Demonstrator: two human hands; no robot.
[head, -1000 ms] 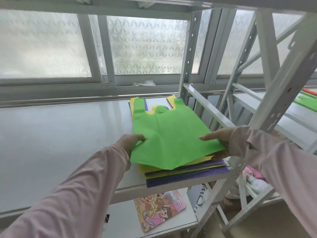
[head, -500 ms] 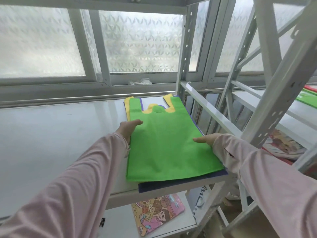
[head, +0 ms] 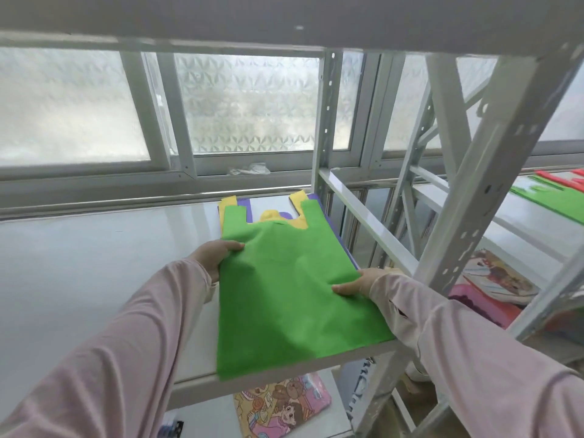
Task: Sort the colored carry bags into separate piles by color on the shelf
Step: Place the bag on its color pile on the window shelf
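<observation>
A green carry bag (head: 284,295) lies on top of a stack on the white shelf (head: 94,263), its front edge hanging past the shelf lip. Yellow bag handles (head: 298,199) and a purple bag (head: 245,208) show beneath it at the back. My left hand (head: 215,254) holds the green bag's left edge, thumb on top. Over at the right edge, my right hand (head: 357,282) holds it the same way. The fingers of both hands are hidden under the fabric.
A metal upright (head: 493,172) and a cross rail (head: 363,216) stand just right of the stack. The neighbouring shelf holds green and red bags (head: 550,197). A cartoon-print bag (head: 281,403) lies on the lower shelf. Bare shelf stretches to the left.
The green bag, lifted at its front a second ago, was laid flat and now covers the stack's front edge. Both hands moved along its side edges with it.
</observation>
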